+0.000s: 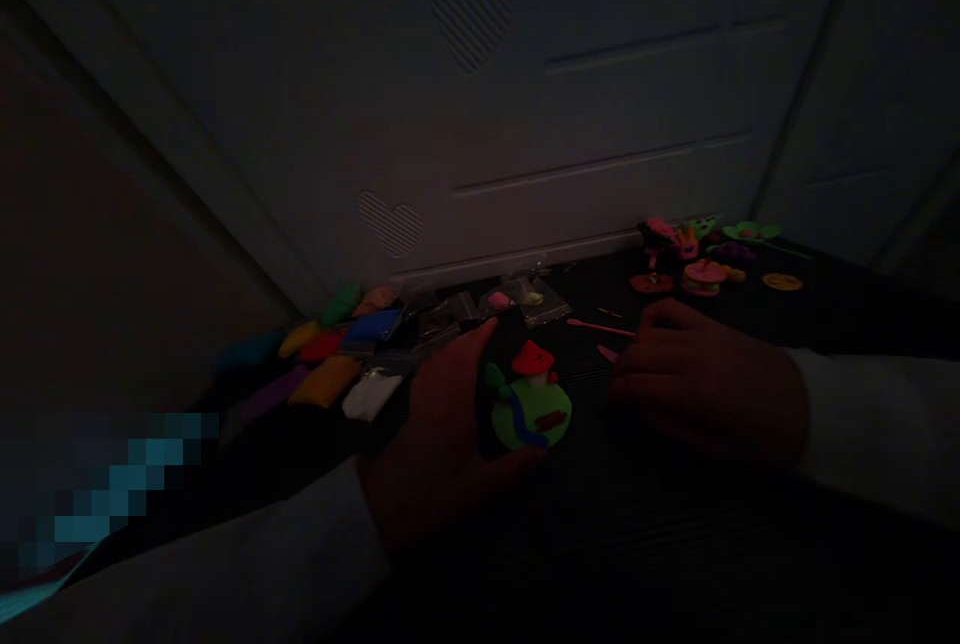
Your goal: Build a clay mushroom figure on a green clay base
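Note:
A small clay model (553,401) faces me, with a round green base, a blue winding strip, a dark red piece, a red-capped mushroom (533,358) and a green tree-like lump (495,376). My left hand (442,424) curves around its left side, thumb at the near edge and fingers reaching behind; dimness hides the exact contact. On the dark table to the right rests my right hand (697,379), its fingers curled. A pink stick tool (596,327) and a pink pointed tool tip (607,354) show beside those fingers; whether they grip either is hidden.
Bagged coloured clay lies at the left, including blue (373,327), orange (326,381) and white (371,396) packs. Small clear bags (544,302) lie farther back. Finished clay figures (703,276) and a yellow disc (782,281) sit back right, before a pale panel (600,104).

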Action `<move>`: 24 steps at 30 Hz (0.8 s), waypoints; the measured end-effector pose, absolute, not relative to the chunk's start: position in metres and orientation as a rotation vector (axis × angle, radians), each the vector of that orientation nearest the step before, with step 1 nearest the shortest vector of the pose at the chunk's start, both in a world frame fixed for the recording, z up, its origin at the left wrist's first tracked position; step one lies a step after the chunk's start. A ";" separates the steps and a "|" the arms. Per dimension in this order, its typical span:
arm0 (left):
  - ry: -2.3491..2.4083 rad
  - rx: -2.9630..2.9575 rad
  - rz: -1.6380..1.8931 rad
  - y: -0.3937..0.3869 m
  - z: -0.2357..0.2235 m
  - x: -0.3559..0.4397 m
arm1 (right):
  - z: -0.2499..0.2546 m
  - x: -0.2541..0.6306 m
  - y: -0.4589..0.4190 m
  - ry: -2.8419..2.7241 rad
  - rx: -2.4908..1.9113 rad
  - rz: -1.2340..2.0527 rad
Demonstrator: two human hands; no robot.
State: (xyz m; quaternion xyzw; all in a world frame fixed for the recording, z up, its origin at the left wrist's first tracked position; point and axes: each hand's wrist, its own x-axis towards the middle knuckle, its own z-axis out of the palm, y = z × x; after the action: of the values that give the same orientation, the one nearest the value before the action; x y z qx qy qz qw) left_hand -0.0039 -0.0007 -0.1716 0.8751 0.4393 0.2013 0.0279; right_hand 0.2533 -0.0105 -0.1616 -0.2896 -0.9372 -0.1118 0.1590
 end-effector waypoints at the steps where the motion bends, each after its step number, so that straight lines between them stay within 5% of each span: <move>1: 1.357 2.711 0.624 0.001 -0.172 -0.004 | -0.162 0.253 -0.011 -2.679 -0.825 -0.307; 24: 1.448 2.811 0.779 0.026 -0.173 -0.001 | -0.163 0.247 -0.029 -2.677 -0.805 0.120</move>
State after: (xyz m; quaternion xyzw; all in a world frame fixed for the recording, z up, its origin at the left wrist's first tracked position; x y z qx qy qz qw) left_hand -0.0006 0.0259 -0.1731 0.8618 0.4438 0.2389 -0.0576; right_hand 0.2466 -0.0288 -0.1632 -0.2835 -0.9427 0.0423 0.1710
